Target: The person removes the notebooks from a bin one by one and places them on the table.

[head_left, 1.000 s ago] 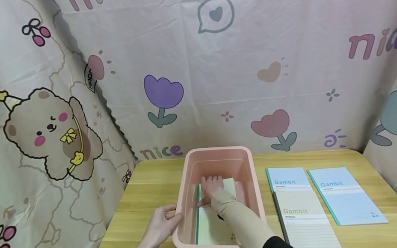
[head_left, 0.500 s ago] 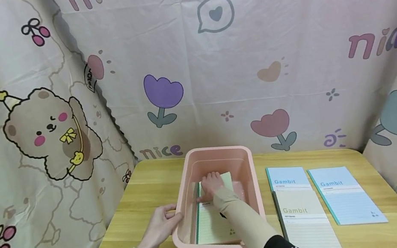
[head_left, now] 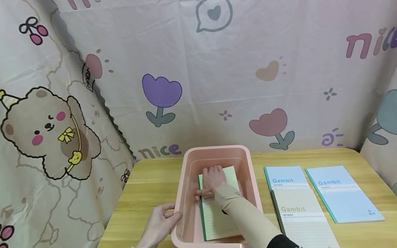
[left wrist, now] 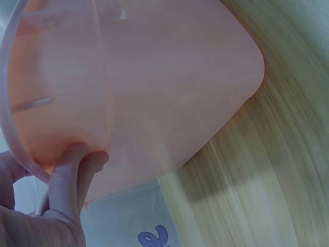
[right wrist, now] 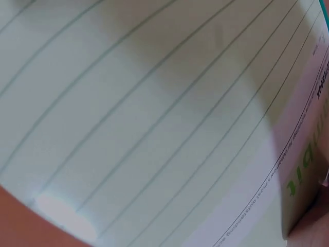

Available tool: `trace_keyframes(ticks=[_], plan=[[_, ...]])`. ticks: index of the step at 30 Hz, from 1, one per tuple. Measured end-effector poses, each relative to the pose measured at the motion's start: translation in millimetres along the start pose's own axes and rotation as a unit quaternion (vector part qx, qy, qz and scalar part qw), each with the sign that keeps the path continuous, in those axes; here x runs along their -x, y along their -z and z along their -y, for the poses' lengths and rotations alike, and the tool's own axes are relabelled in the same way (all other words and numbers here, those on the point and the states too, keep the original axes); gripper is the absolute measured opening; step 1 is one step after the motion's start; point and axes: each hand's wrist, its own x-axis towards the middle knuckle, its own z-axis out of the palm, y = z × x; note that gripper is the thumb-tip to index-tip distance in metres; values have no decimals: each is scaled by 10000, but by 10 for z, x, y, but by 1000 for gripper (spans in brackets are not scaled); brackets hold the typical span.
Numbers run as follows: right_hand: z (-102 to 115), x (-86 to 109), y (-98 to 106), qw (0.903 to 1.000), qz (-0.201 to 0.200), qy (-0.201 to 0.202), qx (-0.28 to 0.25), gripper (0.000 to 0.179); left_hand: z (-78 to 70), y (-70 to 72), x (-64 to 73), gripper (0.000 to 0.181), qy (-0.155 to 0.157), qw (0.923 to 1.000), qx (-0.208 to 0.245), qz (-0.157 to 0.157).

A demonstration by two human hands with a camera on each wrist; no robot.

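A pink plastic bin [head_left: 243,156] stands on the wooden table. My left hand [head_left: 159,226] grips its left rim. In the left wrist view the fingers [left wrist: 66,180] rest against the bin's wall, with the rim between them and the thumb. Inside the bin is a pale green ruled notebook [head_left: 217,220] with a green spine. My right hand [head_left: 213,181] holds it near its top left corner, thumb over the spine side and fingertips at the top edge. The right wrist view shows the notebook's lined cover [right wrist: 154,103] close up, with part of the hand [right wrist: 311,226] at its edge.
Right of the bin, a blue notebook [head_left: 285,174] lies partly under a cream notebook [head_left: 303,220] with a dark spine. Another blue notebook [head_left: 343,192] lies farther right. A printed curtain [head_left: 188,56] hangs behind the table [head_left: 152,179].
The green notebook has shifted away from me and slightly right inside the bin, together with my right hand. My left hand keeps its place on the rim.
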Motion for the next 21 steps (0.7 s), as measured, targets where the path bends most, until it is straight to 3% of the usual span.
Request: trace_keyframes(ticks=[6,12,21], plan=[[-34,-5,66,9998,-171,78,8,77,-22,-23,-13,50,57,10000,28,35],[-55,-34,182,9987,-492,148,18,80,-30,-25,-16,51,51,10000,41,15],[-121,-54,697,9973,-642,311,-157,77,-13,-13,1,50,79,9999,18,-97]])
